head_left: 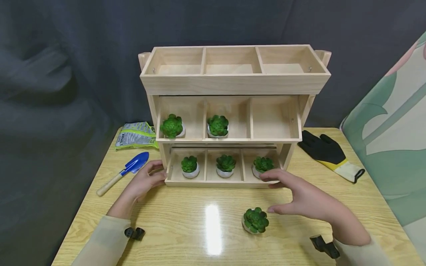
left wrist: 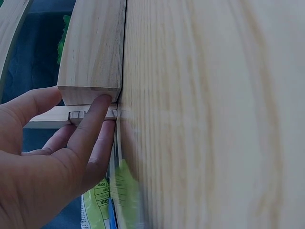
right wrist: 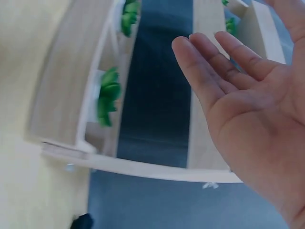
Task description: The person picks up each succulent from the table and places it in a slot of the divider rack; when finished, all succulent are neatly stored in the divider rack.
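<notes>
A three-tier wooden planter shelf stands on the table, each tier split into three compartments. My left hand holds the left end of its bottom tier, and in the left wrist view the thumb and fingers touch the wood's end. Over the right front of that tier reaches my right hand, fingers spread and nothing in the palm. Its fingertips overlap the white pot of the right succulent. Another potted succulent sits on the table just left of the right thumb, apart from it.
Two more succulents fill the bottom tier; the middle tier holds two, left and centre. Left of the shelf lie a blue trowel and a green-white bag. A black-yellow glove lies at the right.
</notes>
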The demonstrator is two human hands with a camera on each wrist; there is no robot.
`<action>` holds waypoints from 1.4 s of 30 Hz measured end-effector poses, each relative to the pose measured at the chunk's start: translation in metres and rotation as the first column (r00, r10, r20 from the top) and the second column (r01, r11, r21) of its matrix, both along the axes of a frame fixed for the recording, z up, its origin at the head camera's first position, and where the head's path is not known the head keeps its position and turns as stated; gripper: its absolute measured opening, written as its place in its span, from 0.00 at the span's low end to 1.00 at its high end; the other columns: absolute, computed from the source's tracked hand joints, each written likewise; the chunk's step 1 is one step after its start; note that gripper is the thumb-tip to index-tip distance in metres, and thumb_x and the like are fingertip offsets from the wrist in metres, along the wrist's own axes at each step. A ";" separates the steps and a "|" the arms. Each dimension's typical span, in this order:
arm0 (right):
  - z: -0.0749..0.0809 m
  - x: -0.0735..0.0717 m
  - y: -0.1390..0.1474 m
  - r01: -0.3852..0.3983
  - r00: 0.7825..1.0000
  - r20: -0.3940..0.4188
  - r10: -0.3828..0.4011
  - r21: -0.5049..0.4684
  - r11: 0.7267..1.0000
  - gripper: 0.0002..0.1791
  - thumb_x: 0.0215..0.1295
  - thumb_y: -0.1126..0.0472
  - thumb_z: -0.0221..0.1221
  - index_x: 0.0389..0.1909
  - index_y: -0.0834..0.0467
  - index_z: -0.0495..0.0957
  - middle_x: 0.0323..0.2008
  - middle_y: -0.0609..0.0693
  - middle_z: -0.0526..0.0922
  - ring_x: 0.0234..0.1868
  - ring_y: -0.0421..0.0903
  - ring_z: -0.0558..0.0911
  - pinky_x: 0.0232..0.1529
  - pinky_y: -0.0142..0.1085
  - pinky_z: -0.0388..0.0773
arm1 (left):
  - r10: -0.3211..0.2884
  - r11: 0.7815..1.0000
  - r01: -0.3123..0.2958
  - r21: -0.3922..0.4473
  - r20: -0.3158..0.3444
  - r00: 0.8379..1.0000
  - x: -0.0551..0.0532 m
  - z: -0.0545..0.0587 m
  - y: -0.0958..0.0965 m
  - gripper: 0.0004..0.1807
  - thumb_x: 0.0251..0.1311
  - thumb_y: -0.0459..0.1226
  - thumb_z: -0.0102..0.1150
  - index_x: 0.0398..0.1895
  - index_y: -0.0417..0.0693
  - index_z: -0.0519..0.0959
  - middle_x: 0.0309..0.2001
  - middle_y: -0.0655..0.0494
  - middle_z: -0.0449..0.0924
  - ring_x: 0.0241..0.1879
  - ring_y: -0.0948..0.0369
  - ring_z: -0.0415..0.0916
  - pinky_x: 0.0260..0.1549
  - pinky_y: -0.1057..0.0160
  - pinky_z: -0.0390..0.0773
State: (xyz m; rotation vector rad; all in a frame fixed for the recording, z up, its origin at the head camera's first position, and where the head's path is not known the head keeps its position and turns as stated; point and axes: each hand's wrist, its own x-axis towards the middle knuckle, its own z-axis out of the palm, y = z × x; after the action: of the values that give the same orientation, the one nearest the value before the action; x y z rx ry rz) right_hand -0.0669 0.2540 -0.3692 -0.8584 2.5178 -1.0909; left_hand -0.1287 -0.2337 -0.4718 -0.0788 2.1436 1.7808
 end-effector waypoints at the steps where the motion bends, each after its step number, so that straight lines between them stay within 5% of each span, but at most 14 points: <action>1: -0.004 0.002 0.002 -0.001 1.000 0.014 0.001 -0.004 1.000 0.41 0.63 0.43 0.75 0.75 0.43 0.70 0.70 0.48 0.78 0.67 0.34 0.79 0.64 0.34 0.84 | 0.000 1.000 0.000 0.000 0.000 1.000 0.000 0.000 0.000 0.37 0.76 0.32 0.58 0.83 0.37 0.55 0.79 0.33 0.58 0.77 0.36 0.66 0.61 0.61 0.87; 6: -0.021 0.009 0.008 -0.001 0.998 0.069 0.002 -0.011 1.000 0.42 0.63 0.43 0.75 0.75 0.43 0.70 0.71 0.52 0.77 0.68 0.32 0.77 0.64 0.35 0.85 | 0.005 1.000 -0.005 0.002 0.007 1.000 -0.001 0.000 0.000 0.38 0.76 0.32 0.59 0.83 0.37 0.54 0.79 0.32 0.58 0.77 0.36 0.67 0.63 0.59 0.86; 13: -0.042 0.016 0.015 -0.006 0.983 0.181 0.009 -0.017 1.000 0.44 0.63 0.43 0.75 0.76 0.46 0.68 0.74 0.58 0.73 0.70 0.45 0.79 0.64 0.40 0.86 | 0.013 1.000 -0.013 0.004 0.011 1.000 -0.001 0.000 0.000 0.38 0.75 0.31 0.59 0.83 0.37 0.55 0.79 0.33 0.58 0.77 0.36 0.67 0.63 0.58 0.86; 20: -0.062 0.021 0.015 -0.038 0.980 0.192 0.052 -0.076 0.996 0.44 0.64 0.43 0.74 0.76 0.55 0.68 0.74 0.61 0.72 0.72 0.30 0.73 0.65 0.38 0.85 | 0.015 1.000 -0.015 0.008 0.007 1.000 -0.001 -0.001 0.000 0.37 0.75 0.30 0.58 0.82 0.36 0.55 0.79 0.32 0.58 0.76 0.36 0.67 0.64 0.58 0.86; 32: -0.081 0.023 0.016 -0.024 0.968 0.247 0.050 -0.105 0.994 0.46 0.64 0.47 0.75 0.77 0.58 0.66 0.73 0.65 0.73 0.68 0.39 0.80 0.63 0.35 0.86 | 0.016 1.000 -0.016 0.011 0.006 1.000 -0.001 0.000 0.000 0.37 0.75 0.30 0.57 0.82 0.36 0.55 0.79 0.32 0.59 0.76 0.36 0.67 0.64 0.58 0.86; 42: -0.092 0.025 0.013 -0.038 0.969 0.238 0.072 -0.141 0.989 0.43 0.66 0.47 0.74 0.76 0.58 0.67 0.73 0.63 0.75 0.71 0.31 0.75 0.64 0.32 0.84 | 0.011 1.000 -0.011 0.003 0.012 1.000 -0.001 0.000 0.000 0.37 0.76 0.31 0.58 0.83 0.37 0.55 0.79 0.33 0.58 0.77 0.36 0.66 0.66 0.56 0.85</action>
State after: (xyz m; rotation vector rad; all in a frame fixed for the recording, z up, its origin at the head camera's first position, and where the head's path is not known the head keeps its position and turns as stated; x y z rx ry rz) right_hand -0.0422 0.2665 -0.4615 -0.7714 2.2282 -1.2771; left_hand -0.1294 -0.2333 -0.4720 -0.1012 2.1363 1.7847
